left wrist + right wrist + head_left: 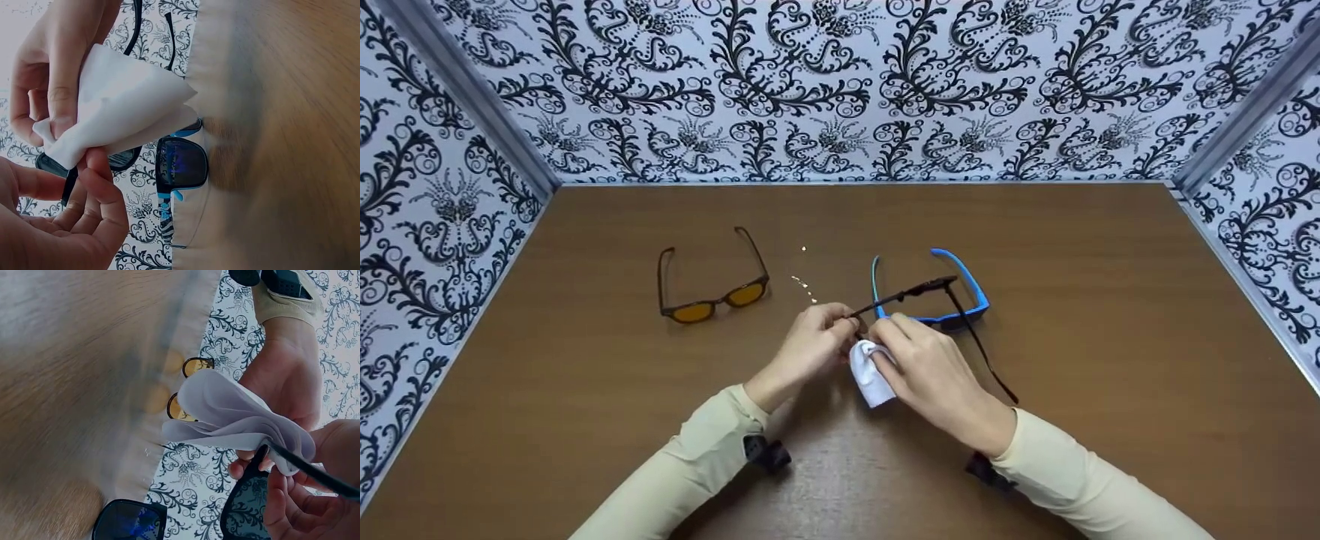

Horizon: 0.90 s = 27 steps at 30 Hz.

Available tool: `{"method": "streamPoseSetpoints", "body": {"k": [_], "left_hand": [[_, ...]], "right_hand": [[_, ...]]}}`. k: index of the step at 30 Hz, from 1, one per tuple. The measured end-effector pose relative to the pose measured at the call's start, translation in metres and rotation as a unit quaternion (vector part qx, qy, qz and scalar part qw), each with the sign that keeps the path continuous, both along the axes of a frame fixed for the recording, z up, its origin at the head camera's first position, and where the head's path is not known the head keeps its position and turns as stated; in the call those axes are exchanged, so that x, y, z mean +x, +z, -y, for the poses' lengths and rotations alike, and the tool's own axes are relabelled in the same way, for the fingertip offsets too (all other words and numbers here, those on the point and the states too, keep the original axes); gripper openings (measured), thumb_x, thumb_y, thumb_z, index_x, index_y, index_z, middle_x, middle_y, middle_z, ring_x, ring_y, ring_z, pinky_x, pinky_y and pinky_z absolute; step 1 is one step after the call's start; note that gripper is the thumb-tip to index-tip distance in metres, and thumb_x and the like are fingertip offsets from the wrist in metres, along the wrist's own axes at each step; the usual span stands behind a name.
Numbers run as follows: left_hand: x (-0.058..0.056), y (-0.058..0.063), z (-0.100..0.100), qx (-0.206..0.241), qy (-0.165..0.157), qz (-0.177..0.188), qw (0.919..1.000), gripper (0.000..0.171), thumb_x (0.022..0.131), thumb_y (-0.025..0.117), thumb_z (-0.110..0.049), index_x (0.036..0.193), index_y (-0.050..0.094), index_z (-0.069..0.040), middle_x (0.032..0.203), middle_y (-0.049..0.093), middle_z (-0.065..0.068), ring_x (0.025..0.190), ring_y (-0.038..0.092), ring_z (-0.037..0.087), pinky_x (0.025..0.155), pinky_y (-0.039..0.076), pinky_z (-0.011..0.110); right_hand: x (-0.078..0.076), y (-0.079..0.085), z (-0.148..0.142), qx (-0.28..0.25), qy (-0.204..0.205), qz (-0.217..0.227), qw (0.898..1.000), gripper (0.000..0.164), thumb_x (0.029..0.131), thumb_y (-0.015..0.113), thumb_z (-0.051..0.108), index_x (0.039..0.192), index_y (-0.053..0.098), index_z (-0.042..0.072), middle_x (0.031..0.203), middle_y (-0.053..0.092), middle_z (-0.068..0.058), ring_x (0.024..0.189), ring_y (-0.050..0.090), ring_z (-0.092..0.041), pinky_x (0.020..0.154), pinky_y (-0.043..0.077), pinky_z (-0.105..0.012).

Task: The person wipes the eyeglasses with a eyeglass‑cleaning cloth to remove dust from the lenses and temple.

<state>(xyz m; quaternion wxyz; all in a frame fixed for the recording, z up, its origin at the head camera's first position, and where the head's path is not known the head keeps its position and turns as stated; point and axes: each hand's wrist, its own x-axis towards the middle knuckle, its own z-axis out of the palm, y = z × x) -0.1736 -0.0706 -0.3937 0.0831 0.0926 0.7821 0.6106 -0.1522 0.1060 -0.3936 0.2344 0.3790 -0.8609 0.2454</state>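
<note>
Above the wooden table, my left hand [812, 336] pinches one end of a pair of black sunglasses [928, 286]. My right hand [934, 369] grips a folded white cloth [873, 379], bunched around part of the sunglasses close to the left fingertips. One temple of the sunglasses points down to the right in the head view. In the left wrist view the cloth [132, 98] covers part of the frame, and dark lenses show beneath it. A dark lens [247, 506] hangs below the cloth in the right wrist view. Exactly which part is inside the cloth is hidden.
Blue-framed sunglasses [981, 300] lie on the table just behind the hands. Black glasses with orange lenses [692, 312] rest at the left, temples toward the back. Small bright specks [802, 283] lie between them. Patterned walls [840, 90] enclose the table's back and sides.
</note>
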Motion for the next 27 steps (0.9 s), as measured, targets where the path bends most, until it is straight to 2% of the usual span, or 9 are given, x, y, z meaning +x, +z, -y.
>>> {"method": "streamPoseSetpoints", "body": {"k": [5,8,12,15,21,24,27], "left_hand": [[0.0,0.003,0.001,-0.043,0.003,-0.028,0.9987,0.019,0.09,0.052,-0.01,0.09,0.068,0.0,0.066,0.059,-0.003,0.06,0.056,0.017,0.058,0.048,0.03],[0.0,0.002,0.002,-0.052,-0.002,-0.031,0.9982,0.017,0.088,0.052,-0.01,0.087,0.066,0.0,0.065,0.057,-0.003,0.059,0.053,0.014,0.057,0.045,0.026],[-0.001,0.002,0.005,-0.018,-0.016,-0.007,0.9997,0.016,0.089,0.051,-0.007,0.088,0.062,0.003,0.064,0.06,0.0,0.056,0.056,0.012,0.062,0.053,0.038],[-0.002,0.002,0.009,0.012,-0.023,0.007,0.9996,0.015,0.09,0.049,-0.005,0.091,0.059,0.007,0.064,0.063,0.006,0.054,0.059,0.014,0.065,0.054,0.049],[-0.006,0.004,0.022,0.026,-0.014,0.005,0.9996,0.013,0.091,0.047,-0.002,0.087,0.057,0.005,0.067,0.064,0.023,0.056,0.063,0.024,0.063,0.054,0.05],[-0.006,0.004,0.029,0.031,-0.01,0.006,0.9995,0.013,0.091,0.047,-0.001,0.088,0.057,0.006,0.071,0.063,0.028,0.055,0.062,0.024,0.063,0.055,0.049],[-0.006,0.002,0.036,0.034,-0.002,0.014,0.9993,0.013,0.092,0.046,0.0,0.091,0.057,0.007,0.072,0.064,0.028,0.054,0.062,0.02,0.063,0.055,0.047]], "right_hand": [[-0.001,0.001,0.002,-0.001,-0.004,-0.007,1.0,0.018,0.081,0.073,0.001,0.089,0.058,0.007,0.078,0.053,0.0,0.063,0.051,-0.013,0.053,0.045,-0.028],[0.0,0.0,0.001,-0.004,0.007,0.0,1.0,0.019,0.081,0.073,0.0,0.089,0.057,0.007,0.078,0.053,0.0,0.063,0.05,-0.012,0.054,0.045,-0.027],[0.001,0.0,-0.005,-0.01,0.031,0.03,0.999,0.02,0.08,0.073,-0.001,0.087,0.057,0.009,0.077,0.053,0.002,0.064,0.049,-0.009,0.054,0.044,-0.025],[0.003,0.001,-0.011,-0.012,0.045,0.054,0.997,0.018,0.082,0.072,0.002,0.087,0.057,0.01,0.076,0.051,0.005,0.065,0.048,-0.007,0.054,0.043,-0.023],[0.008,0.001,-0.026,-0.004,0.058,0.068,0.996,0.02,0.081,0.074,0.004,0.088,0.058,0.014,0.075,0.05,0.008,0.064,0.049,-0.005,0.053,0.042,-0.021],[0.01,0.002,-0.033,-0.002,0.059,0.068,0.996,0.021,0.078,0.075,0.003,0.087,0.059,0.013,0.075,0.051,0.008,0.064,0.051,-0.007,0.054,0.043,-0.021],[0.012,0.002,-0.04,-0.003,0.058,0.067,0.996,0.022,0.077,0.076,0.002,0.086,0.059,0.013,0.075,0.052,0.008,0.064,0.053,-0.008,0.054,0.044,-0.02]]}}
